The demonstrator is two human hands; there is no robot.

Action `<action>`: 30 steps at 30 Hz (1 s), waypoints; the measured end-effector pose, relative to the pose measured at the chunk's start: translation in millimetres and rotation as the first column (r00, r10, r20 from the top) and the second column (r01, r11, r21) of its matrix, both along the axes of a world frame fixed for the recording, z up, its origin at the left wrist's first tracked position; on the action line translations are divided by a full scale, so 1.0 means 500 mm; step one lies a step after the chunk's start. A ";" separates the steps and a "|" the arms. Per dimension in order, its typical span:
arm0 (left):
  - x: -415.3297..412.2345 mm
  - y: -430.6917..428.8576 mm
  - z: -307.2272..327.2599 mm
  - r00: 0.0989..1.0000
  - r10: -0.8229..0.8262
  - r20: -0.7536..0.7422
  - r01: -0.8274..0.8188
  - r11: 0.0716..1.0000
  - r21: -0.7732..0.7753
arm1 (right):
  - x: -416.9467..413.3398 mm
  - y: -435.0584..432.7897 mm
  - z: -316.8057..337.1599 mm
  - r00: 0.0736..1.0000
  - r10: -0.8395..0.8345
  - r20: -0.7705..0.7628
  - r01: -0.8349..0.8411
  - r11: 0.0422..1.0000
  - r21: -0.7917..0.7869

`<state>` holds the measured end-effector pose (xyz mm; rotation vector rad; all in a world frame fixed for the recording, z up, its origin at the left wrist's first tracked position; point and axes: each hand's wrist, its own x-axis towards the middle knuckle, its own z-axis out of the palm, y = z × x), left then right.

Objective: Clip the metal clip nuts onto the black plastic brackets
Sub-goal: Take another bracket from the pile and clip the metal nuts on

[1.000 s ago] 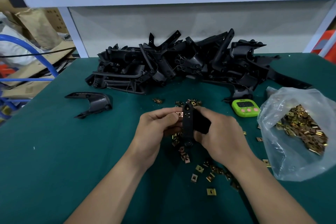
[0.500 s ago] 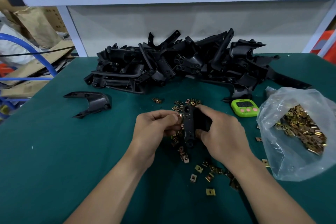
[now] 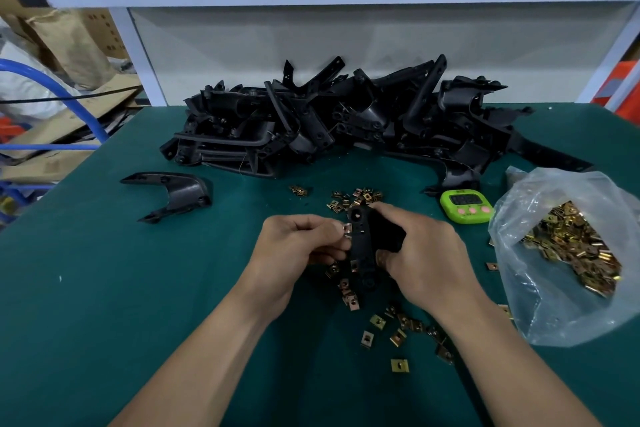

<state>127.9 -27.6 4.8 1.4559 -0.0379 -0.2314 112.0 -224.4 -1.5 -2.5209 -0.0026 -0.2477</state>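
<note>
My right hand (image 3: 420, 250) grips a black plastic bracket (image 3: 362, 246) held upright over the green table. My left hand (image 3: 298, 246) pinches a metal clip nut (image 3: 346, 230) against the bracket's left edge near its top. Another clip nut (image 3: 354, 265) sits on the bracket lower down. Several loose brass-coloured clip nuts (image 3: 377, 321) lie scattered on the table below and behind my hands.
A big pile of black brackets (image 3: 346, 121) fills the back of the table. One bracket (image 3: 173, 192) lies alone at the left. A green timer (image 3: 467, 206) and a clear bag of clip nuts (image 3: 571, 250) stand at the right.
Both hands have stayed almost in place; the bracket has tilted slightly, and my left hand keeps the clip nut at its upper left edge.
</note>
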 end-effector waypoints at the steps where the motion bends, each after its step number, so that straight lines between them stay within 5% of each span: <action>1: -0.001 0.001 0.001 1.000 -0.011 -0.009 0.011 1.000 -0.008 | 0.001 -0.001 0.000 1.000 0.001 -0.004 -0.001 1.000 0.014; 11: -0.002 -0.003 0.010 0.993 -0.010 -0.116 0.004 0.998 -0.057 | 0.002 0.001 0.001 1.000 0.019 0.001 -0.019 0.997 0.071; 30: -0.005 -0.005 0.007 0.998 -0.005 -0.058 0.005 1.000 -0.004 | -0.001 0.001 0.002 0.999 0.024 0.023 -0.025 0.998 0.054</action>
